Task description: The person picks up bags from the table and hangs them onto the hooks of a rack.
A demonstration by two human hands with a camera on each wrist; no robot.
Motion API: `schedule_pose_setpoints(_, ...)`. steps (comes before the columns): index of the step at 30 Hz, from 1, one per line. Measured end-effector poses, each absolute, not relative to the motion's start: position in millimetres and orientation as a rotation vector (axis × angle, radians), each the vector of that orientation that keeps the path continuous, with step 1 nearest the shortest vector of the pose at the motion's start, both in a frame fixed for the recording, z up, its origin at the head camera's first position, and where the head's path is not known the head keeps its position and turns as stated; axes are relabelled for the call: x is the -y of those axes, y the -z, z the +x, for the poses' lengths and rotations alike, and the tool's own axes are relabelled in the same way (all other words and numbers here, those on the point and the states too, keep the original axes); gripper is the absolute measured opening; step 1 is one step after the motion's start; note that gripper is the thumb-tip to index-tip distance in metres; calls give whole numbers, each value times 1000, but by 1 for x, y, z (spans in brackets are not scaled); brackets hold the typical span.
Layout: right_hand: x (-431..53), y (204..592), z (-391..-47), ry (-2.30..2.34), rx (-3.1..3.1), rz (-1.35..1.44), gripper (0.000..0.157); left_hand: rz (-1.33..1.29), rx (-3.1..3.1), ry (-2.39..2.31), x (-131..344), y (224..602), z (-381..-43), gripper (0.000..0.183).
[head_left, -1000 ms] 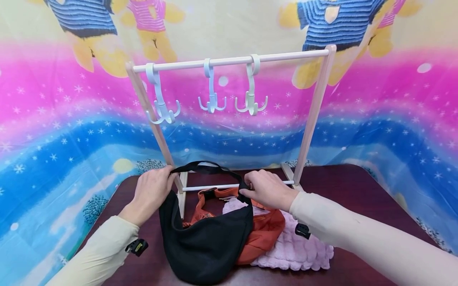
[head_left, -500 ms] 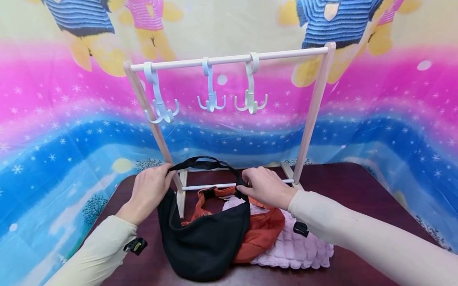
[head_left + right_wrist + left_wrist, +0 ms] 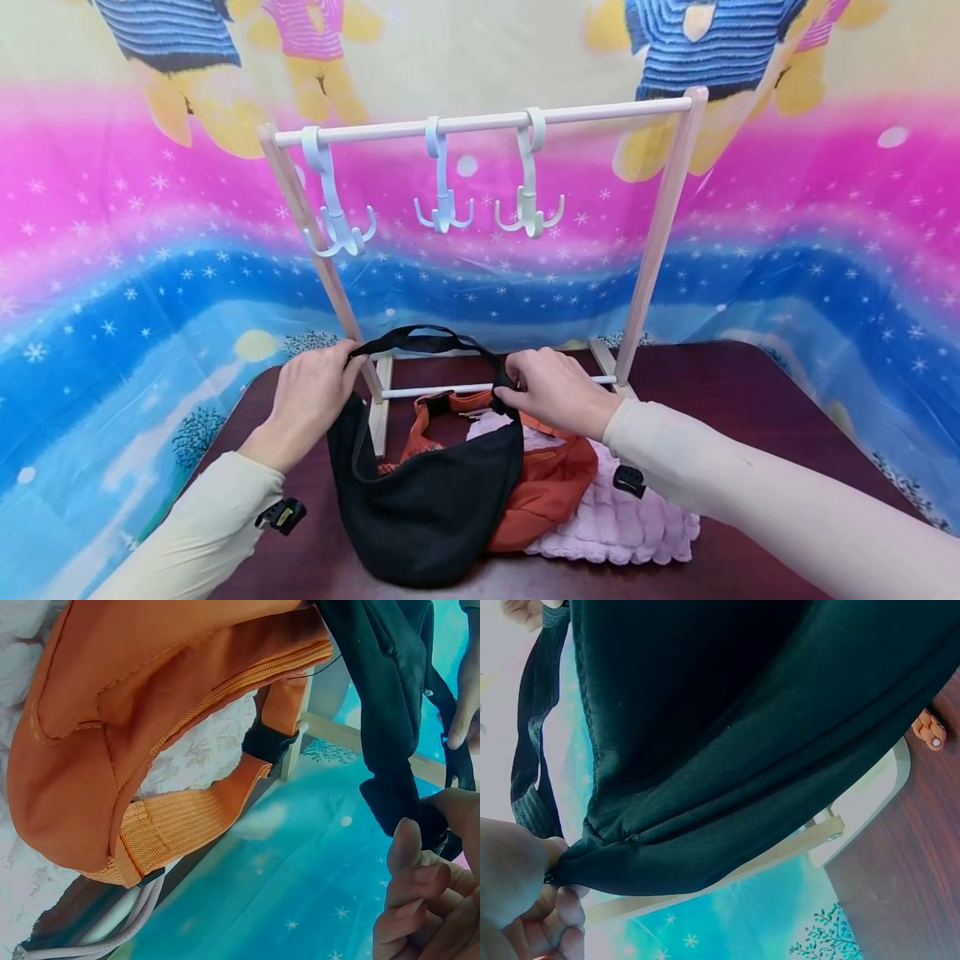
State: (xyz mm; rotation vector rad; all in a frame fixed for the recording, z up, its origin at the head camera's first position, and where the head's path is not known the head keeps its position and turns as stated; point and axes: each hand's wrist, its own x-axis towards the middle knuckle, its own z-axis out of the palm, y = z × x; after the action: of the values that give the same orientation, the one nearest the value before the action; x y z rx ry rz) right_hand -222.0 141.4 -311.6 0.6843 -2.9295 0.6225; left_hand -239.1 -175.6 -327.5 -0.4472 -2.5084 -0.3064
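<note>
A black shoulder bag (image 3: 431, 508) hangs between both hands in the head view, its strap (image 3: 420, 340) arching above it. The left hand (image 3: 311, 400) pinches the strap's left end, where it meets the bag; the left wrist view shows thumb and fingers on the gathered black cloth (image 3: 592, 862). On the other side, the right hand (image 3: 558, 392) grips the strap's right end, and in the right wrist view its fingers curl round the black webbing (image 3: 409, 806). Behind the black bag lies an orange bag (image 3: 551, 492) with a webbing strap and black buckle, on top of a pink quilted plush piece (image 3: 630, 521).
A pale wooden rack (image 3: 660, 233) stands at the back of the dark red table (image 3: 720, 417). From its top bar hang a left hook (image 3: 341, 225), a middle hook (image 3: 444, 200) and a right hook (image 3: 528, 200), all bare. A printed cloth (image 3: 465, 283) surrounds the table.
The black bag, held by both hands throughout, has shifted slightly up and to the left. The orange bag and pink piece have stayed in place.
</note>
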Motion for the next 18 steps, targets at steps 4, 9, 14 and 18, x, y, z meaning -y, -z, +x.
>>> schedule_pose_setpoints(4,-141,310,-221,-622,2927,686,30,-445,2500,302,177,325,-238,15)
schedule_pose_setpoints(9,-139,309,-221,-622,2916,682,34,-445,2496,313,177,323,-238,16)
schedule_pose_setpoints(14,-139,308,-221,-632,2893,695,37,-441,2480,312,177,321,-238,16)
schedule_pose_setpoints(18,-138,307,-221,-648,2869,706,30,-443,2471,323,178,318,-237,15)
